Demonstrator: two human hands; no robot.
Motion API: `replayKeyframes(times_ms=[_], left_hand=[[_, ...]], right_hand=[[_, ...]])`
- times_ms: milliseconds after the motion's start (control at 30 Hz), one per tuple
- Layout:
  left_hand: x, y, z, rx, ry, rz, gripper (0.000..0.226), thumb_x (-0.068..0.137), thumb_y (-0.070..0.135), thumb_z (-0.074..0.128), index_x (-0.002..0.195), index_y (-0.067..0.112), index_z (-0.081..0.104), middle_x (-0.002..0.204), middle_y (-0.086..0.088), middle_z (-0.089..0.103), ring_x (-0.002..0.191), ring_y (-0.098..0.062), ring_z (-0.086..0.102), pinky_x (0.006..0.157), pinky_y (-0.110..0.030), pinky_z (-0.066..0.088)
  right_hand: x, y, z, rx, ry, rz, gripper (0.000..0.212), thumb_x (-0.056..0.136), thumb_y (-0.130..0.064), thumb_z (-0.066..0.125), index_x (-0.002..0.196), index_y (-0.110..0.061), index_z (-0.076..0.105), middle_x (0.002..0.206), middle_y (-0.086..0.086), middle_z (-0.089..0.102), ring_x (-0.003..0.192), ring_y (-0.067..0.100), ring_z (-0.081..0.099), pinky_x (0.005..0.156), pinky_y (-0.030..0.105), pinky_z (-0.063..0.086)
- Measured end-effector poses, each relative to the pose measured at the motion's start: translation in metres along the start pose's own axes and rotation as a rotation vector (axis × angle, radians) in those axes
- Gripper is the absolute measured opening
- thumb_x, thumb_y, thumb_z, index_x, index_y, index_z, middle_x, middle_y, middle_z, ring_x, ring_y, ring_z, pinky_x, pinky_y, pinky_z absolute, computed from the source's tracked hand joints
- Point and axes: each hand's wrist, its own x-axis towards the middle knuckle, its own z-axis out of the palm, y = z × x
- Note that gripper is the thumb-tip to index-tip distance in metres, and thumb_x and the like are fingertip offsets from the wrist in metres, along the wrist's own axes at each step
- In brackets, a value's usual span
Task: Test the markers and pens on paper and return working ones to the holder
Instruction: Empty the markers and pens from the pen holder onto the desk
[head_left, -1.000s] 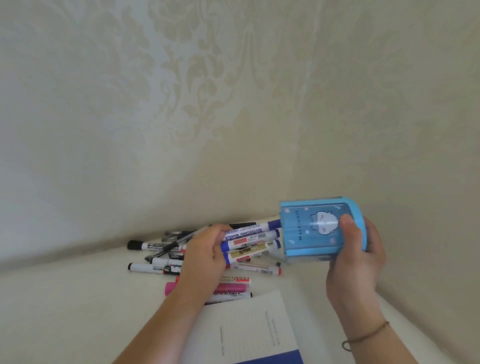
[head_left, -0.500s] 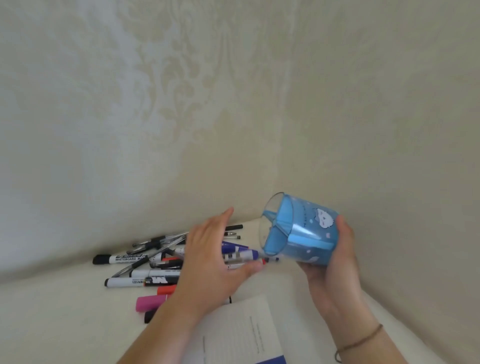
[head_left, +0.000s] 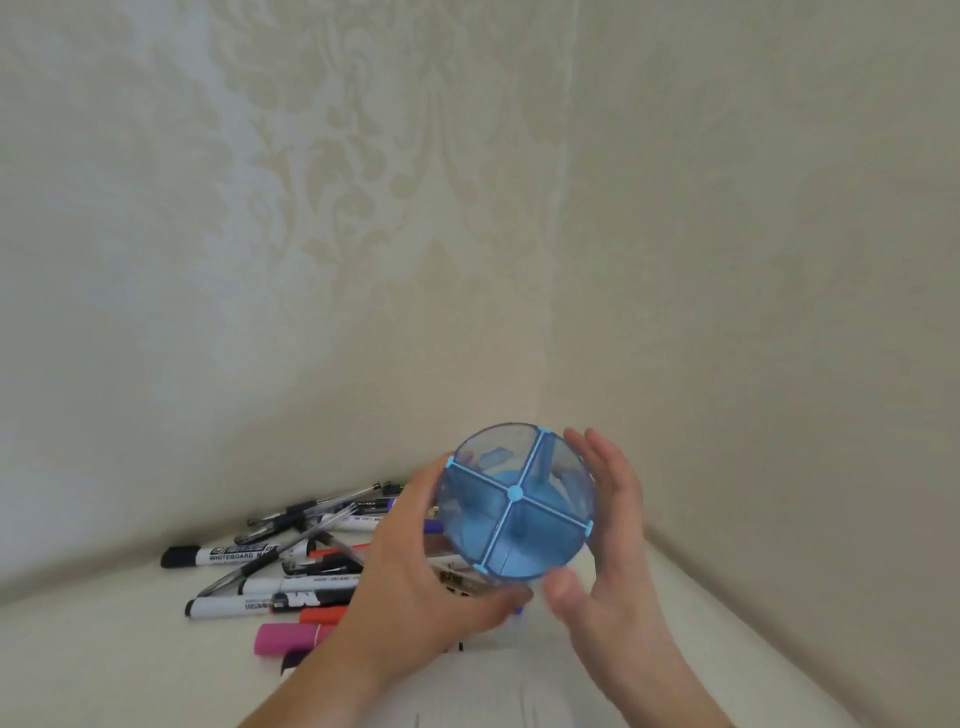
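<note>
Holder (head_left: 514, 501) now turned mouth-up, left hand (head_left: 415, 577) newly cupping it

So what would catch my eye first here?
The blue holder, its open, empty compartments turned toward the camera, held between the left hand and right hand at centre. Left of it, a heap of markers lies on the table by the wall.
</note>
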Motion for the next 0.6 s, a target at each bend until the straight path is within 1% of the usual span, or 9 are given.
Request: replayKeyframes(times_ms=[67,100,167,267,300,367,433,500,600], left_hand=[[-0.001,0.001,0.004,-0.031,0.004,-0.007,0.095,0.049,0.034,0.094,0.132,0.035,0.048,0.126,0.009,0.062,0.115,-0.014,0.061,0.088,-0.037,0.056],[-0.001,0.002,0.006,-0.016,0.003,0.011,0.094,0.05,0.033,0.093,0.132,0.038,0.047,0.126,0.011,0.062,0.115,-0.013,0.061,0.088,-0.037,0.056],[-0.002,0.003,0.008,0.064,-0.017,0.02,0.094,0.056,0.039,0.089,0.137,0.044,0.041,0.131,0.02,0.057,0.12,-0.007,0.057,0.095,-0.035,0.052],[-0.003,0.001,0.005,0.268,-0.07,-0.071,0.099,0.06,0.073,0.072,0.144,0.047,0.026,0.135,0.038,0.041,0.128,0.011,0.039,0.105,-0.023,0.036],[-0.003,-0.002,0.004,0.329,-0.062,-0.075,0.091,0.064,0.078,0.064,0.142,0.046,0.03,0.131,0.039,0.041,0.125,0.012,0.037,0.104,-0.021,0.034],[-0.003,-0.011,0.002,0.44,-0.031,0.033,0.06,0.075,0.071,0.056,0.127,0.04,0.05,0.119,0.032,0.049,0.116,0.005,0.044,0.098,-0.018,0.036],[-0.001,-0.022,0.002,0.548,0.001,0.155,0.035,0.081,0.056,0.057,0.106,0.033,0.061,0.105,0.022,0.055,0.103,-0.006,0.049,0.09,-0.022,0.039],[0.0,-0.032,0.002,0.602,-0.025,0.156,0.025,0.078,0.051,0.058,0.096,0.034,0.062,0.097,0.02,0.056,0.095,-0.01,0.049,0.084,-0.029,0.044],[-0.001,-0.039,0.003,0.628,-0.076,0.126,0.03,0.076,0.058,0.055,0.096,0.037,0.062,0.096,0.024,0.055,0.095,-0.007,0.048,0.081,-0.029,0.043]], right_hand=[[-0.004,0.003,0.001,-0.148,-0.032,-0.003,0.122,0.039,-0.045,0.089,0.139,-0.05,0.019,0.135,-0.034,0.041,0.127,-0.012,0.04,0.092,0.001,0.035],[-0.003,0.005,-0.001,-0.206,0.009,-0.016,0.126,0.035,-0.047,0.09,0.138,-0.054,0.018,0.136,-0.031,0.042,0.129,-0.008,0.041,0.094,0.003,0.035],[0.001,0.009,-0.006,-0.266,0.097,-0.053,0.124,0.036,-0.049,0.089,0.139,-0.053,0.02,0.134,-0.026,0.048,0.126,-0.001,0.048,0.096,0.009,0.04],[0.023,0.006,-0.012,-0.289,0.255,0.0,0.116,0.042,-0.043,0.09,0.134,-0.055,0.021,0.126,-0.02,0.052,0.116,0.0,0.054,0.096,0.021,0.045],[0.036,0.006,-0.013,-0.29,0.306,0.023,0.113,0.046,-0.04,0.091,0.134,-0.054,0.02,0.125,-0.016,0.052,0.114,0.001,0.055,0.096,0.024,0.046],[0.067,0.013,-0.013,-0.31,0.379,0.08,0.108,0.053,-0.037,0.091,0.136,-0.045,0.022,0.124,-0.011,0.049,0.111,0.006,0.054,0.095,0.027,0.047],[0.096,0.03,-0.009,-0.351,0.4,0.136,0.107,0.055,-0.037,0.091,0.138,-0.036,0.025,0.125,-0.007,0.047,0.111,0.01,0.053,0.096,0.029,0.047],[0.113,0.054,-0.002,-0.376,0.373,0.18,0.108,0.055,-0.038,0.091,0.14,-0.03,0.026,0.13,-0.001,0.047,0.113,0.015,0.052,0.096,0.031,0.047],[0.12,0.086,0.012,-0.404,0.355,0.234,0.109,0.056,-0.035,0.092,0.141,-0.024,0.026,0.135,0.005,0.046,0.119,0.02,0.051,0.1,0.033,0.046]])
